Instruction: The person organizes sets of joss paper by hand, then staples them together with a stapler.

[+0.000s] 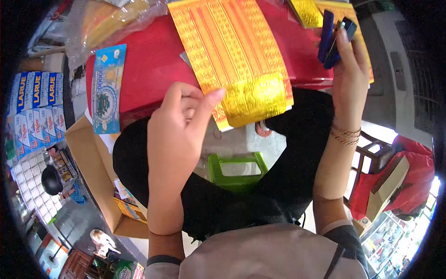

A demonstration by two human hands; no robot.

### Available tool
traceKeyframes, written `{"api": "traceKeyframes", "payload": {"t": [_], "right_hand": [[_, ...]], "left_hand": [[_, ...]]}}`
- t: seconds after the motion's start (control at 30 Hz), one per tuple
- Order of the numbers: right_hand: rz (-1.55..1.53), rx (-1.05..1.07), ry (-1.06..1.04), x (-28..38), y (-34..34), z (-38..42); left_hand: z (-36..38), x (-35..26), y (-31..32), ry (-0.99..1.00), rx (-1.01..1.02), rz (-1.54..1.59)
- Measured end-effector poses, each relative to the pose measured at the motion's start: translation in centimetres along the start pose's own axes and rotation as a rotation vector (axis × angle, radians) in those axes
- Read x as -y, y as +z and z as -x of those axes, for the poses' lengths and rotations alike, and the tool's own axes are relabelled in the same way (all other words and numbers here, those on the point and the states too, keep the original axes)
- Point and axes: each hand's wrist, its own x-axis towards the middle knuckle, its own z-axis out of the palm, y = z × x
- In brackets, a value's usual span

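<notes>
My left hand (179, 125) pinches the near left corner of a yellow-orange printed paper sheet (227, 42), thumb on top. A shiny gold foil piece (255, 100) lies across the sheet's near end. At the upper right my right hand (350, 60) grips a dark blue stapler (329, 42), its jaws apart, held off the sheet. Beneath both is a red surface (144, 65). Left of the sheet lies a blue printed paper note (109, 88). Another gold foil piece (306, 13) on orange paper sits by the stapler.
Clear plastic wrapping (102, 28) lies at the upper left. A cardboard box (93, 172) stands at my left, with stacked beer cartons (37, 107) beyond. Between my legs is a green plastic stool (239, 179). Red cloth (418, 176) hangs at the right.
</notes>
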Motion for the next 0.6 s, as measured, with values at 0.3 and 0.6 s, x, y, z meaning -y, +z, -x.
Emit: {"api": "traceKeyframes", "payload": {"t": [0.3, 0.6], "right_hand": [[-0.142, -0.063, 0.078, 1.0, -0.9, 0.0], [-0.304, -0.044, 0.122, 0.7, -3.3, -0.7]], "left_hand": [[0.2, -0.2, 2.0, 0.171, 0.174, 0.672], [0.7, -6.6, -1.1, 0.47, 0.263, 0.594]]}}
